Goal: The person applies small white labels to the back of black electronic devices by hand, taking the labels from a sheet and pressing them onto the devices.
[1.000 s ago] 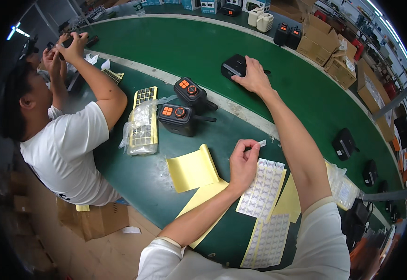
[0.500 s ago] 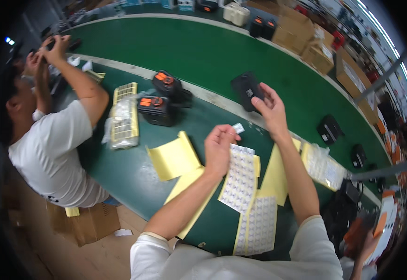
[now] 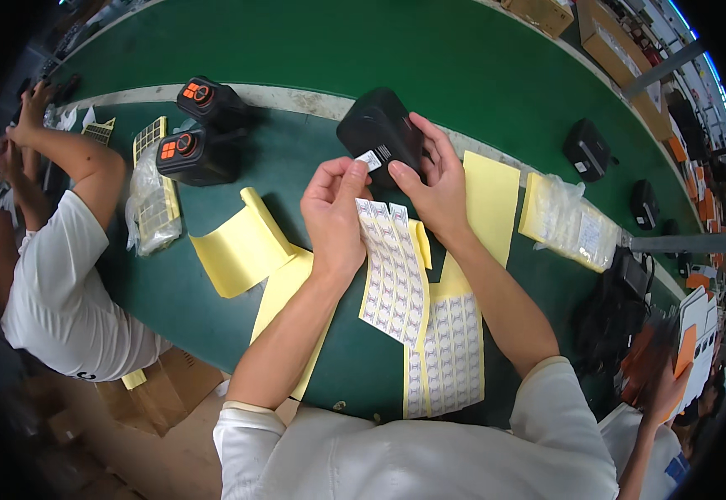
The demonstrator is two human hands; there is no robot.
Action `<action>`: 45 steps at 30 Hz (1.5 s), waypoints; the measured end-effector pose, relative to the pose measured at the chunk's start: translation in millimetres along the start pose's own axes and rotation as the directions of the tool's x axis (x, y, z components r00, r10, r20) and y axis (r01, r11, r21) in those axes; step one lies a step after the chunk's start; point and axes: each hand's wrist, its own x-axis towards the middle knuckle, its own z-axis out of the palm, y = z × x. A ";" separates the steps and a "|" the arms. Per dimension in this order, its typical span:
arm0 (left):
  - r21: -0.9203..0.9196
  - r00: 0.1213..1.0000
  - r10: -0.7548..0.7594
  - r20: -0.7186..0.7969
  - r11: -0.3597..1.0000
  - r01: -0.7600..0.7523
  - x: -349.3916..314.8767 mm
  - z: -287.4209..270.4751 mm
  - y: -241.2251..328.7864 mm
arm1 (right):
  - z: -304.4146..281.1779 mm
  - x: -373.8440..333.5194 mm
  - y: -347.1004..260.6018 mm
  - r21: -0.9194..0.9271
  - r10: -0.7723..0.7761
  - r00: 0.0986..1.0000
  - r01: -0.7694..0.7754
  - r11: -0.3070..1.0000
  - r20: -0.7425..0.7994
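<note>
My right hand (image 3: 439, 187) grips a black boxy device (image 3: 377, 119) by its right side, above the far edge of the green table. Between the thumb and fingers of my left hand (image 3: 334, 223) is a small white sticker (image 3: 369, 160), lying against the device's lower face beside some printed markings. A sheet of stickers (image 3: 393, 271) with rows of small printed labels hangs beside my left palm; whether my lower fingers hold it is hidden. Underneath, a second sticker sheet (image 3: 456, 358) rests on the table.
Yellow backing paper (image 3: 242, 250) curls left of my forearm. Two black devices with orange buttons (image 3: 200, 154) stand farther left, near a plastic-wrapped pack (image 3: 153, 204). Another wrapped pack (image 3: 575, 223) lies right. More black devices (image 3: 586, 150) sit on the green belt (image 3: 296, 50). Co-workers flank me.
My hands have come together: the left has brought the sticker up to the device, and the device has turned. The upper sticker sheet has moved along with my left hand. The view has shifted.
</note>
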 end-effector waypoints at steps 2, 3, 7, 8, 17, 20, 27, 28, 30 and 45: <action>0.000 0.999 0.030 0.012 1.000 -0.030 -0.9 -0.9 -0.3 | 1.0 -0.2 -1.5 -0.007 0.006 1.000 -0.006 1.000 0.004; 0.019 0.999 0.042 0.008 0.999 -0.042 -0.3 -2.0 -1.4 | 2.0 -0.3 -2.6 -0.007 0.015 1.000 -0.015 1.000 0.000; 0.001 0.999 0.040 -0.020 0.999 -0.040 -1.0 2.4 0.0 | 1.7 0.4 -1.7 -0.024 -0.014 1.000 0.014 1.000 -0.001; 0.001 0.999 0.038 -0.021 0.999 -0.038 -1.0 2.4 -0.3 | 1.7 0.6 -0.8 -0.032 -0.025 1.000 0.025 0.999 -0.003; -0.022 0.997 0.053 -0.048 0.998 -0.054 -1.3 2.9 -3.7 | 2.0 -0.1 1.1 -0.046 -0.032 0.999 0.032 0.998 -0.007; -0.006 0.995 0.086 -0.054 0.996 -0.086 -0.8 1.9 -6.2 | 2.1 0.5 2.0 -0.066 -0.056 0.998 0.057 0.996 0.007; 0.180 0.990 0.108 -0.094 0.980 -0.090 -2.9 4.1 -4.7 | 1.5 1.0 -1.0 -0.122 -0.084 0.996 0.086 0.989 0.018; 0.242 0.989 0.100 -0.108 0.968 -0.071 -3.0 5.2 -3.6 | -0.1 1.1 0.1 -0.122 -0.093 0.995 0.095 0.988 0.020; 0.238 0.991 0.091 -0.101 0.969 -0.065 -1.5 8.1 -2.0 | -3.6 3.0 -1.3 -0.125 -0.111 0.994 0.113 0.986 0.023; 0.263 0.989 0.130 0.075 0.954 -0.146 1.2 0.0 -13.1 | -44.3 122.4 -18.4 -0.878 -0.235 0.966 0.203 0.433 0.107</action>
